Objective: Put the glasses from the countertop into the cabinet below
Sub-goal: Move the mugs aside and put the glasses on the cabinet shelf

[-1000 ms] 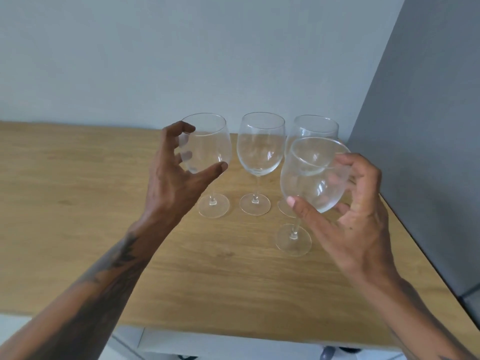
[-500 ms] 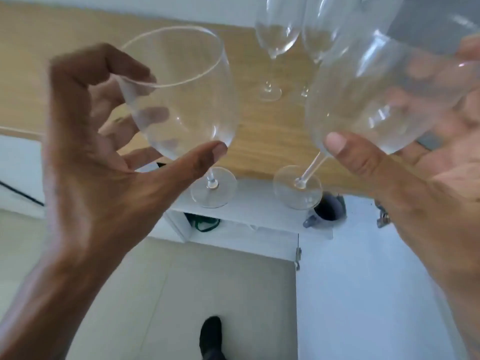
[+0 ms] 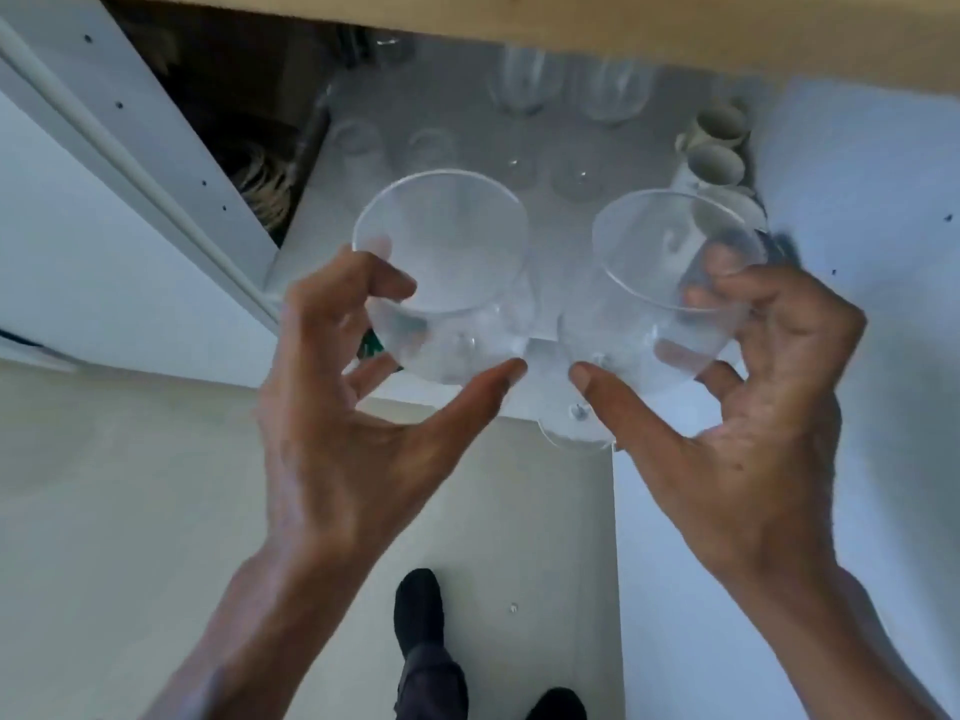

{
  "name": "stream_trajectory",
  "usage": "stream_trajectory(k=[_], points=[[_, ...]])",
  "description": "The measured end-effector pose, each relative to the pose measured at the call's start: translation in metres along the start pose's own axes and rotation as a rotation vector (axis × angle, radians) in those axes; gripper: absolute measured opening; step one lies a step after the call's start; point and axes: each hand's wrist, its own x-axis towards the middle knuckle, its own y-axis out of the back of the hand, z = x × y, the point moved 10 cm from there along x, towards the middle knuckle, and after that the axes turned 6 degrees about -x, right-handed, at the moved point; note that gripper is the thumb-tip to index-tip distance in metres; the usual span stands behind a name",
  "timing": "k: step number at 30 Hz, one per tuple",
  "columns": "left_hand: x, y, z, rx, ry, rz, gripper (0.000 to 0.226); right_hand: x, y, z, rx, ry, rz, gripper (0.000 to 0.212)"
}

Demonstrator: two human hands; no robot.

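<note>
I hold two clear wine glasses by their bowls, side by side, in front of the open cabinet under the wooden countertop (image 3: 675,28). My left hand (image 3: 343,407) is shut on the left wine glass (image 3: 447,272). My right hand (image 3: 737,407) is shut on the right wine glass (image 3: 670,283), whose round foot (image 3: 576,428) shows below my thumb. Both glasses hang above the front edge of the white cabinet shelf (image 3: 561,262). The glasses left on the countertop are out of view.
Several clear glasses (image 3: 519,85) stand at the back of the shelf, with beige mugs (image 3: 714,142) at its right. The open white doors (image 3: 119,163) flank the cabinet. A dark compartment with coiled fibre (image 3: 260,179) lies left. My black shoes (image 3: 421,605) stand on the floor below.
Both hands lifted the glasses off the countertop and brought them down in front of the open cabinet. The view tipped from the countertop down to the shelf and floor.
</note>
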Motion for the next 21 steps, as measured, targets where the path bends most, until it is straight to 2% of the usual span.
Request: stream_trajectory(k=[4,8,15,21], points=[[0.035,-0.040,-0.049,0.027,0.032,-0.017,0.073,0.024,-0.026,0.062,-0.055,-0.044,0.105,0.073],[0.073,-0.071,-0.085,0.069,-0.037,-0.014,0.068,0.063,-0.040,0.089,-0.119,-0.020,0.215,0.072],[0.127,-0.109,-0.131,0.121,-0.076,-0.026,0.067,0.119,-0.063,0.115,-0.134,0.044,0.275,0.067],[0.153,-0.129,-0.143,0.169,-0.066,-0.044,0.068,0.146,-0.079,0.131,-0.150,0.059,0.234,0.065]])
